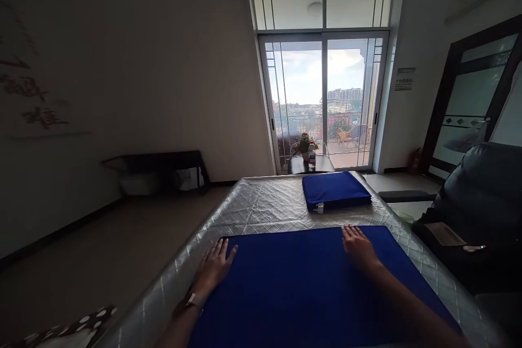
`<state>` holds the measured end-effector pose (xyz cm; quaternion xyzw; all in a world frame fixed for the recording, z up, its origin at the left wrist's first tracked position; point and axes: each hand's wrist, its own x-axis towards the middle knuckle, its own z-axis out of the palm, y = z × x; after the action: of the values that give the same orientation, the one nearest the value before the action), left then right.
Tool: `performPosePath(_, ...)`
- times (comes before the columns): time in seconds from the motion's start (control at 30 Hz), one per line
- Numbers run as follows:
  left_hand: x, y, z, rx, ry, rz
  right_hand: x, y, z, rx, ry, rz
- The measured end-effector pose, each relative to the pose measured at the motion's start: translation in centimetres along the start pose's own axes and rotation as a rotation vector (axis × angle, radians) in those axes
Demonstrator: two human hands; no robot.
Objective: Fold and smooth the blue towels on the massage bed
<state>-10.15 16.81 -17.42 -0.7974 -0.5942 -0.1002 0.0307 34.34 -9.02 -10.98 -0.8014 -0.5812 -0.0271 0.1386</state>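
Observation:
A large blue fabric sheet (293, 288) lies flat across the near part of a table with a silver quilted cover (265, 201). My left hand (216, 263) rests on the sheet's far left corner, fingers stretched out and a wrist band below it. Near the far edge, right of the middle, my right hand (359, 247) lies flat on the sheet with its fingers straight. Beyond the sheet sits a folded stack of the same blue fabric (336, 189), a small pale tag (319, 207) hanging from its near side. Neither hand grips anything.
Behind the table stands a small dark table (291, 167) with a potted plant (304, 144) and a bottle (312, 155). A dark chair (460, 201) is close on the right. Sliding glass doors (299, 92) are at the back, and a dark rack (163, 171) is along the left wall.

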Motion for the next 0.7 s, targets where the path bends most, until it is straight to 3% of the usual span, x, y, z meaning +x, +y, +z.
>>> performPosePath(0.1,0.3,0.4,-1.3,0.043,-0.039,0.003,0.9,-5.1,1.2,0.059,-0.056,-0.197)
performPosePath(0.2,0.5,3.8,-3.6,0.087,-0.041,0.031,1.7,-8.9,2.2,0.138,-0.089,-0.268)
performPosePath(0.27,0.2,8.3,-4.6,0.051,0.006,0.153,2.2,-10.5,2.9,0.169,-0.114,-0.256)
performPosePath(0.33,-0.7,13.8,-4.5,-0.037,0.004,0.380,2.4,-11.1,3.6,0.182,-0.132,-0.229)
performPosePath(0.43,-2.6,21.2,-2.7,-0.156,0.000,0.643,2.3,-11.1,4.4,0.175,-0.139,-0.252)
performPosePath(0.5,-3.4,23.8,-1.2,-0.191,0.016,0.708,2.2,-10.9,4.6,0.166,-0.132,-0.273)
performPosePath(0.6,-3.5,23.9,-0.1,-0.180,-0.003,0.687,2.1,-11.0,4.7,0.170,-0.115,-0.240)
performPosePath(0.7,-2.6,20.5,-0.3,-0.120,-0.056,0.589,2.1,-10.4,4.8,0.176,-0.105,-0.192)
